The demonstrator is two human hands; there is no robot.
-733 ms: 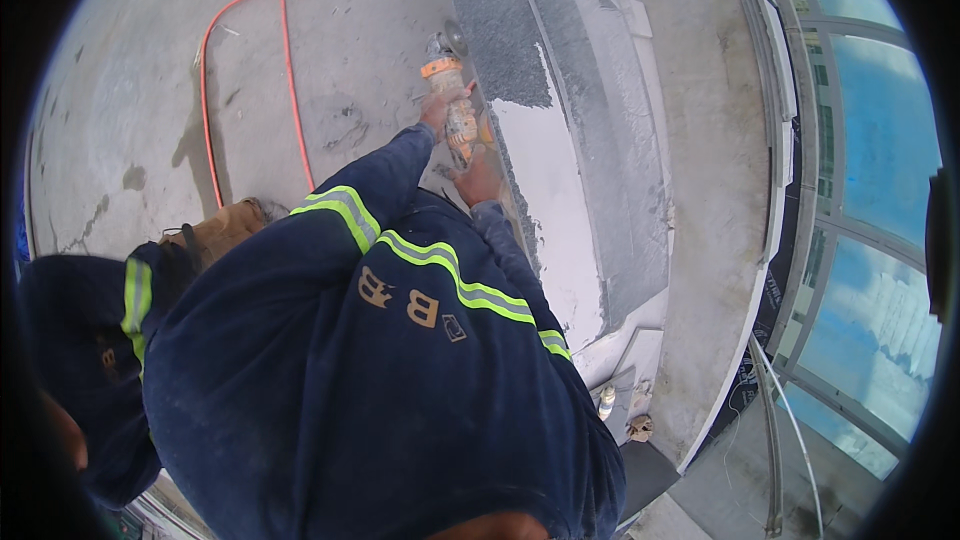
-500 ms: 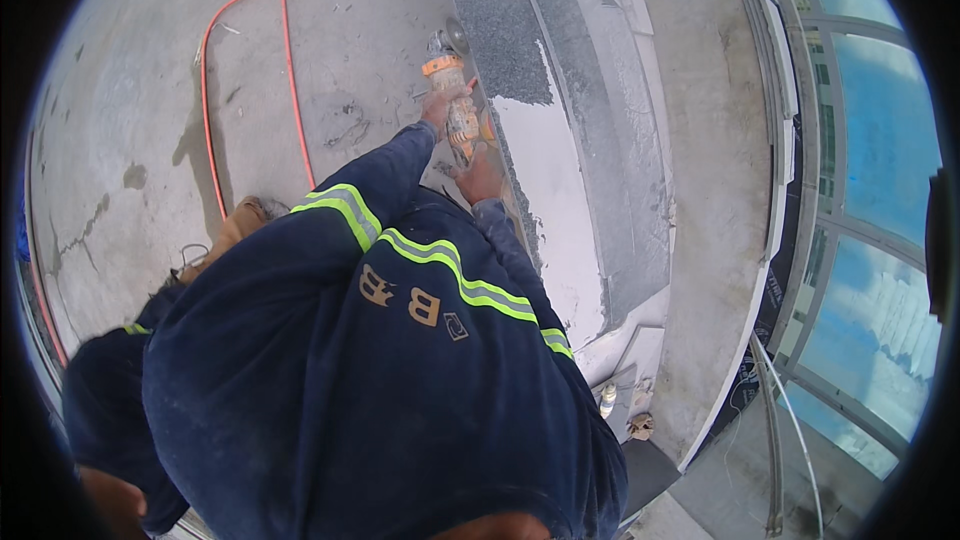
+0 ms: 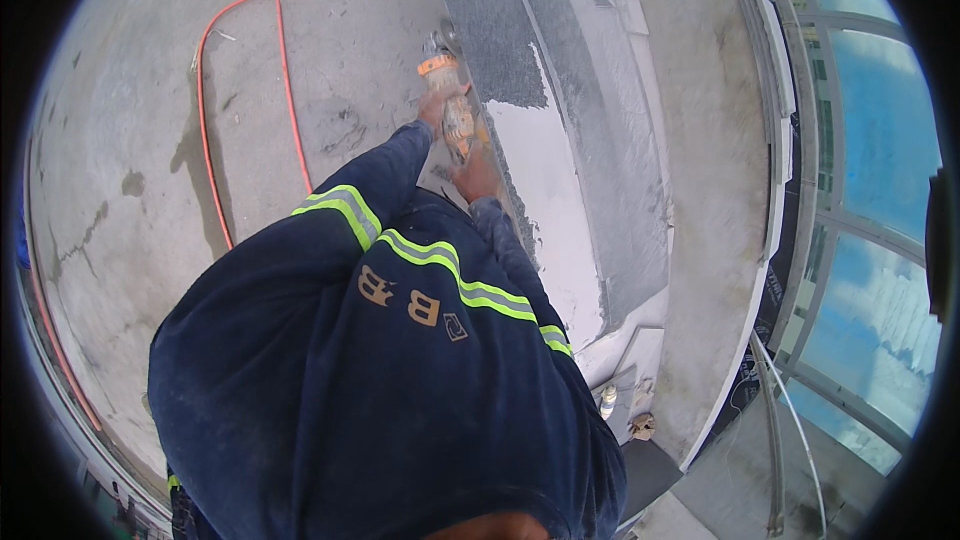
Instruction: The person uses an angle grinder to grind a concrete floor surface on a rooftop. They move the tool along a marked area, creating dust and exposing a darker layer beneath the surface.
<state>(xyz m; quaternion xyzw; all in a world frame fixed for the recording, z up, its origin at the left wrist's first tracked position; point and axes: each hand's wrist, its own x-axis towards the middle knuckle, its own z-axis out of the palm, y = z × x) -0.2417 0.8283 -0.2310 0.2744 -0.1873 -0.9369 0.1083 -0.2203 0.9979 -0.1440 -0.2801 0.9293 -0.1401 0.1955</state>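
Both my hands grip one dusty angle grinder (image 3: 456, 125) with an orange collar. My left hand (image 3: 437, 105) closes round its body behind the collar. Closer to me, my right hand (image 3: 478, 178) wraps its rear end; some of those fingers are hidden. The round grinder disc (image 3: 449, 36) is at the left edge of a speckled dark grey stone slab (image 3: 490, 25); whether it touches the edge is hard to tell. White coating (image 3: 545, 175) covers the slab's nearer part, with a ragged border against the stone.
An orange-red hose (image 3: 284, 70) loops over the concrete floor (image 3: 130, 130) on the left. Right of the slab runs a concrete ledge (image 3: 710, 140), then glazed windows (image 3: 880, 130). A small bottle (image 3: 608, 400) and a crumpled brown lump (image 3: 642, 427) lie near the slab's close end.
The other person in dark blue at the lower left has moved almost wholly out of view, uncovering floor there. My hands and the grinder have hardly shifted.
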